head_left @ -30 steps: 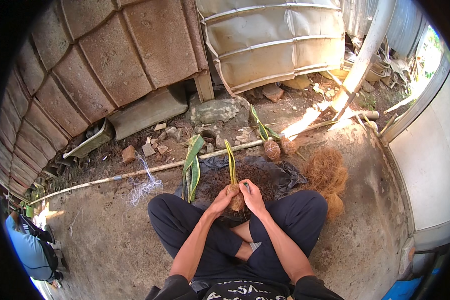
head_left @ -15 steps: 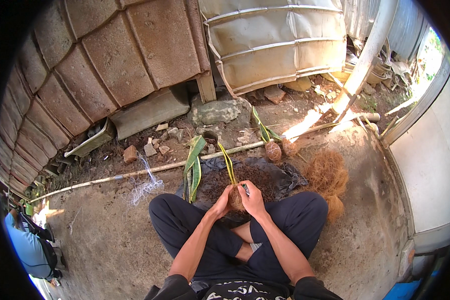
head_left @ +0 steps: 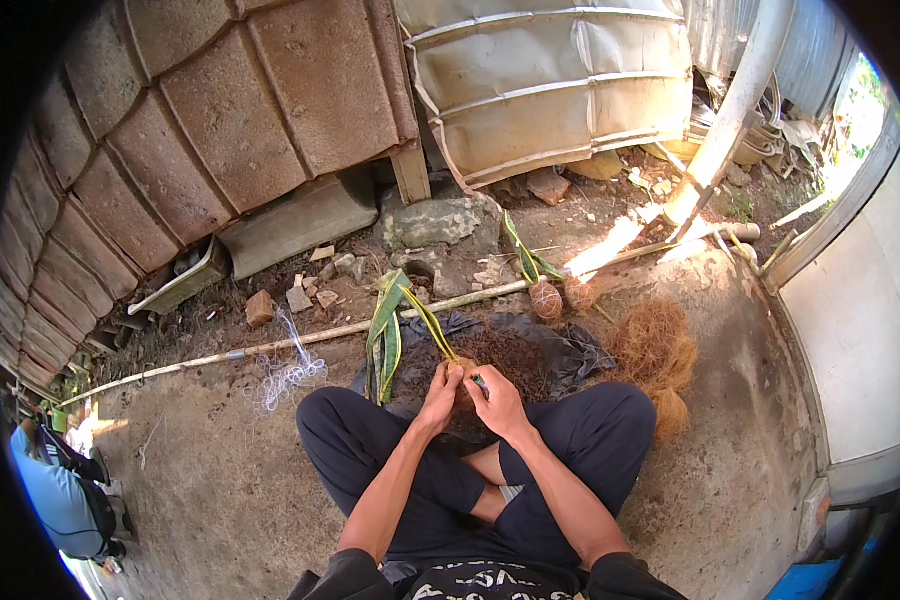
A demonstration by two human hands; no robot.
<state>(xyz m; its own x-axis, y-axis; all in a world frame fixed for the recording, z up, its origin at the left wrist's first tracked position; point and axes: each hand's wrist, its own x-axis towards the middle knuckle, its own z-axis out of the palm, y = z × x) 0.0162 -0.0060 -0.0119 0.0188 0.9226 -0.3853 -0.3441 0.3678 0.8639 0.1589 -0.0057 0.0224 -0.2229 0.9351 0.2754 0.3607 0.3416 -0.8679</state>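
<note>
My left hand (head_left: pixel 438 400) is closed round a brown fibre-wrapped root ball (head_left: pixel 460 364) whose yellow-edged leaves (head_left: pixel 425 315) lean up and leftward. My right hand (head_left: pixel 500 405) pinches a small green object (head_left: pixel 478 381) against the ball's right side; I cannot make out what it is. The hands hide most of the ball. Beneath them, dark soil mix (head_left: pixel 510 350) lies on crumpled black plastic (head_left: pixel 585 345). Loose snake plant leaves (head_left: pixel 388 345) lie left of the soil, and a heap of coir (head_left: pixel 650 355) lies at the right.
Two wrapped plants (head_left: pixel 546 298) sit behind the soil. A tangle of white string (head_left: pixel 288 378) lies left, near a long bamboo pole (head_left: pixel 190 360). Rubble (head_left: pixel 325 295), metal sheets and a leaning post (head_left: pixel 715 150) stand behind. Another person (head_left: pixel 60 490) is at the far left.
The held plant's leaves have tilted leftward toward the loose leaves. My hands have turned the ball and shifted slightly left, the right one moving a little down.
</note>
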